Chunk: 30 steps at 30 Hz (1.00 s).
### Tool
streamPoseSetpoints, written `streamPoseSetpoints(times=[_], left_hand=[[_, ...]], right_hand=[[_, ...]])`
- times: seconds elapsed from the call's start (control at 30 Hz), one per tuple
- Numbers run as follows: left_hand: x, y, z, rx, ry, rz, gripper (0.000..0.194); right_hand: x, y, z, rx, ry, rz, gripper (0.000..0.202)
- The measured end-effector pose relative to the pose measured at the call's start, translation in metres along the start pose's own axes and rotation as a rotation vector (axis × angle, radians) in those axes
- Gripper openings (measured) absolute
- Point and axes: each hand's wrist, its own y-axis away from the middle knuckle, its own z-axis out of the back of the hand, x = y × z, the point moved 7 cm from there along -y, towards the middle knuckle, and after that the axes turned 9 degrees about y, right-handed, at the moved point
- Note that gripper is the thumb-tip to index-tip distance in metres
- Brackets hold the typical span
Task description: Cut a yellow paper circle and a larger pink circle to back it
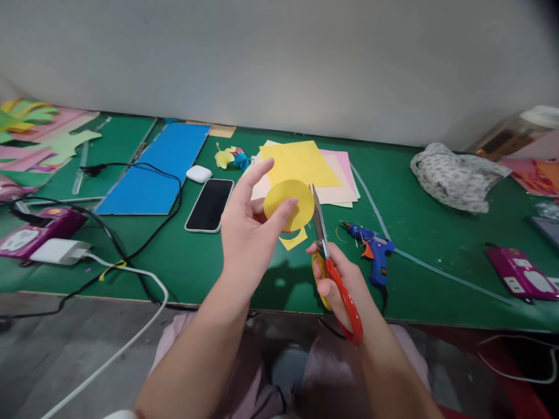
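Note:
A round yellow paper disc [294,195] is pinched between the thumb and fingers of my left hand [253,233], held above the table. My right hand [340,285] grips scissors [334,273] with a red and yellow handle, blades pointing up at the disc's right edge. Beneath the disc lies a yellow paper scrap [294,241] with a curved cut. Behind it, yellow paper sheets [314,163] rest on pink and pale sheets.
On the green table [271,285] are a phone [210,205], a white case [199,174], a blue board [152,174], a blue glue gun [375,250], paper flowers [231,157], a patterned cloth bundle [456,177] and purple power strips [519,270]. Cables cross the left side.

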Motion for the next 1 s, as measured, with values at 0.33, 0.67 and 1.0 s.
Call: streamPoseSetpoints(times=[0.33, 0.67, 1.0], left_hand=[[0.0011, -0.0014, 0.0031, -0.007, -0.024, 0.014, 0.055], [0.0021, -0.002, 0.005, -0.022, 0.019, 0.026, 0.053], [0.0021, -0.003, 0.0078, -0.042, 0.015, 0.013, 0.052]], right_hand=[[-0.001, -0.0007, -0.0006, 0.002, 0.013, -0.01, 0.075], [-0.0009, -0.0005, -0.0017, 0.007, 0.006, -0.028, 0.074], [-0.0042, 0.0004, -0.0007, 0.01, 0.058, -0.019, 0.074]])
